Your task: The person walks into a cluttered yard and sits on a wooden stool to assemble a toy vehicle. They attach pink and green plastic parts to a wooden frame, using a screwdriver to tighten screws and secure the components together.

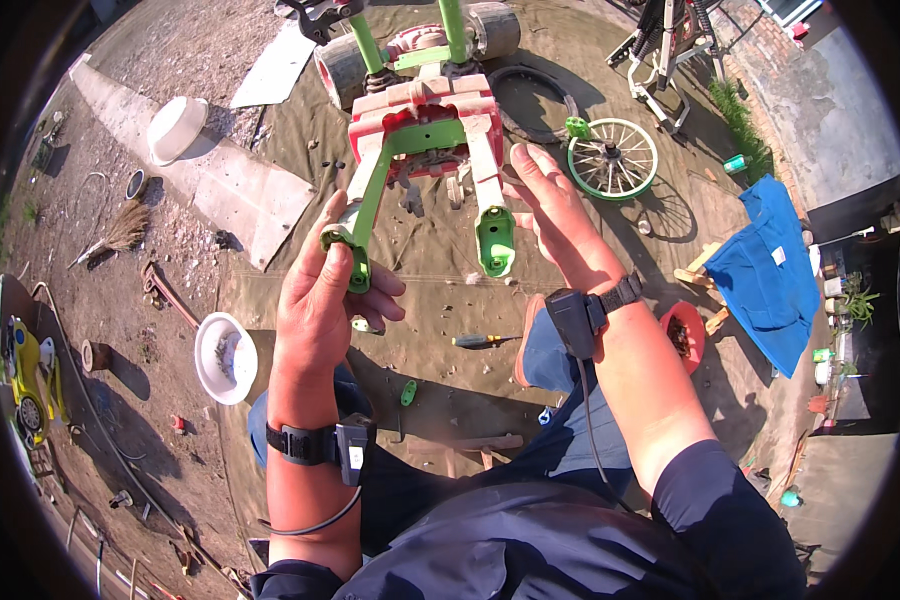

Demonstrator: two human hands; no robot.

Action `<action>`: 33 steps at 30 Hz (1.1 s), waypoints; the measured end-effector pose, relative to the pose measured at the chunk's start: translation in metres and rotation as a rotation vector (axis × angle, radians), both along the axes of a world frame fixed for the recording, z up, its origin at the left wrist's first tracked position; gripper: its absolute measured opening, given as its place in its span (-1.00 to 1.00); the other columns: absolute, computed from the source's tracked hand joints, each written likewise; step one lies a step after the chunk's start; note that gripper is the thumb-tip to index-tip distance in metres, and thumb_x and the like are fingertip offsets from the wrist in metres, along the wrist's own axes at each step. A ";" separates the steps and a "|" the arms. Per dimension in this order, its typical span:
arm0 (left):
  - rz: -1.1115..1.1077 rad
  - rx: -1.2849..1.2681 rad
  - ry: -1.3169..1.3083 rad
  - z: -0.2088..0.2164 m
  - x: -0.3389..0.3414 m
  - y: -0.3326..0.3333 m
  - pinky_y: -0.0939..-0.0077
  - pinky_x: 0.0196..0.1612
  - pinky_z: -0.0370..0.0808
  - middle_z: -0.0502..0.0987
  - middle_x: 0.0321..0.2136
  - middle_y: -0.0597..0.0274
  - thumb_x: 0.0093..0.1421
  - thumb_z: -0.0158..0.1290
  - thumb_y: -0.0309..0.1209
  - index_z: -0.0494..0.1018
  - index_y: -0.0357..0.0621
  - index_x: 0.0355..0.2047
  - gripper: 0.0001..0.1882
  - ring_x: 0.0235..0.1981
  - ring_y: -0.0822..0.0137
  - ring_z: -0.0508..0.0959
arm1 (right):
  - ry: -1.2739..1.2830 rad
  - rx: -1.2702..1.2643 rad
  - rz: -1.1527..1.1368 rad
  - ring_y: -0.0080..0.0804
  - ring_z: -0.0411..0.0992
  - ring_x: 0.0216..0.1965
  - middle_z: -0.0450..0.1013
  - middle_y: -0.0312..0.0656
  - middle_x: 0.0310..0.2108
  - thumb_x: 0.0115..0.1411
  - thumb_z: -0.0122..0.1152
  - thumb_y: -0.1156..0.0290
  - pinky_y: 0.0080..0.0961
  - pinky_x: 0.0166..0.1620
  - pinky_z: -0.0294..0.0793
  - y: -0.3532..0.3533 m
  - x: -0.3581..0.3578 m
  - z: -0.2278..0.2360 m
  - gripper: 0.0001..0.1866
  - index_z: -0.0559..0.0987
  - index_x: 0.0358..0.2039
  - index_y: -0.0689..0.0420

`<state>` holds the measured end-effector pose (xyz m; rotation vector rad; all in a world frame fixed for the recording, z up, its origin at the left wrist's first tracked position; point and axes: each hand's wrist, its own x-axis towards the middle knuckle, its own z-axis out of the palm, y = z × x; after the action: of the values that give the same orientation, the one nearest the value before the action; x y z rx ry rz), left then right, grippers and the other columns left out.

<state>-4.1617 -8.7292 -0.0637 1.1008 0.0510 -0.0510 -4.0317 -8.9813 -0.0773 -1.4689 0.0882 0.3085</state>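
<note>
Evidently, the left hand point(315, 290) is closed round the lower end of the left leg point(372, 195) of a green, dust-coated U-shaped frame point(425, 137), thumb on the near side and fingers curled beneath, while the right hand point(560, 210) is spread wide beside the right leg point(485, 180), palm turned inward; whether its fingertips touch the metal or plastic, I cannot tell. One-sided support would probably let the frame twist, so the right palm should press in at the same level as the left grip, sharing the load evenly. Thumbs are best placed off the hollow end cup point(494, 250) and its holes, so that edges cannot pinch and the holes can be checked by eye. Just beyond the crosspiece sits a red body point(370, 125); the join is partly hidden, so any pull should be gentle and square, without levering one leg. Nearer the knees, a screwdriver point(485, 341) and a small green piece point(409, 392) lie on the tarp point(430, 310), where careless feet could scatter them.
</note>
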 end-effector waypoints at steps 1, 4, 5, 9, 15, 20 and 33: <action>-0.004 -0.015 0.005 -0.001 0.001 -0.001 0.61 -0.58 0.48 0.59 -0.46 0.00 0.41 -0.16 -0.17 -0.02 -0.10 0.37 -0.39 -0.59 0.30 0.61 | 0.015 -0.011 0.034 -0.15 0.31 0.14 0.22 0.03 0.19 0.09 0.28 -0.20 -0.31 -0.10 0.48 0.000 0.010 -0.004 0.11 -0.06 0.36 0.26; 0.009 0.035 0.008 -0.004 -0.001 0.000 0.60 -0.58 0.49 0.58 -0.48 0.02 0.41 -0.16 -0.15 0.00 -0.09 0.37 -0.39 -0.60 0.32 0.60 | 0.036 -0.055 0.132 -0.13 0.33 0.12 0.24 0.07 0.16 0.04 0.29 -0.26 -0.26 -0.14 0.51 0.008 0.041 -0.016 0.21 -0.16 0.38 0.24; 0.015 0.050 0.017 -0.005 -0.002 0.000 0.60 -0.57 0.49 0.58 -0.48 0.03 0.41 -0.16 -0.14 0.00 -0.09 0.36 -0.39 -0.60 0.33 0.59 | 0.038 -0.090 0.144 -0.14 0.35 0.10 0.26 0.07 0.15 0.04 0.28 -0.27 -0.26 -0.16 0.52 0.009 0.049 -0.020 0.22 -0.17 0.38 0.22; 0.024 0.097 0.045 -0.003 -0.005 0.000 0.60 -0.57 0.49 0.57 -0.49 0.07 0.41 -0.16 -0.13 0.02 -0.07 0.36 -0.40 -0.61 0.36 0.58 | 0.027 -0.121 0.191 -0.37 0.47 -0.14 0.44 -0.13 -0.06 0.09 0.24 -0.26 -0.36 -0.28 0.49 0.008 0.058 -0.024 0.01 0.06 0.32 0.11; 0.078 0.118 0.074 -0.009 -0.001 -0.001 0.61 -0.58 0.48 0.55 -0.52 0.13 0.41 -0.16 -0.14 0.02 -0.06 0.36 -0.40 -0.63 0.38 0.56 | 0.004 -0.082 0.171 -0.54 0.42 -0.32 0.46 -0.32 -0.24 0.15 0.21 -0.20 -0.43 -0.32 0.45 0.013 0.070 -0.048 -0.26 0.32 0.16 0.06; 0.090 0.105 0.075 -0.013 0.003 -0.001 0.62 -0.59 0.48 0.54 -0.53 0.14 0.42 -0.19 -0.16 0.03 -0.06 0.36 -0.43 -0.64 0.38 0.55 | 0.048 0.009 0.204 -0.53 0.42 -0.31 0.46 -0.38 -0.28 0.18 0.19 -0.16 -0.42 -0.29 0.47 0.010 0.070 -0.049 -0.40 0.44 0.05 0.00; 0.068 0.065 0.180 -0.021 -0.016 0.009 0.53 -0.59 0.49 0.52 -0.50 0.04 0.35 -0.13 -0.10 -0.06 -0.17 0.37 -0.29 -0.62 0.28 0.54 | 0.273 0.382 0.265 -0.49 0.42 -0.05 0.44 -0.36 -0.05 0.34 -0.03 0.00 -0.35 0.02 0.43 0.004 0.064 -0.103 -0.61 0.44 0.04 -0.08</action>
<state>-4.1780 -8.7206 -0.0849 1.1564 0.2533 -0.0881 -3.9681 -8.9773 -0.1801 -1.0518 0.0496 0.7027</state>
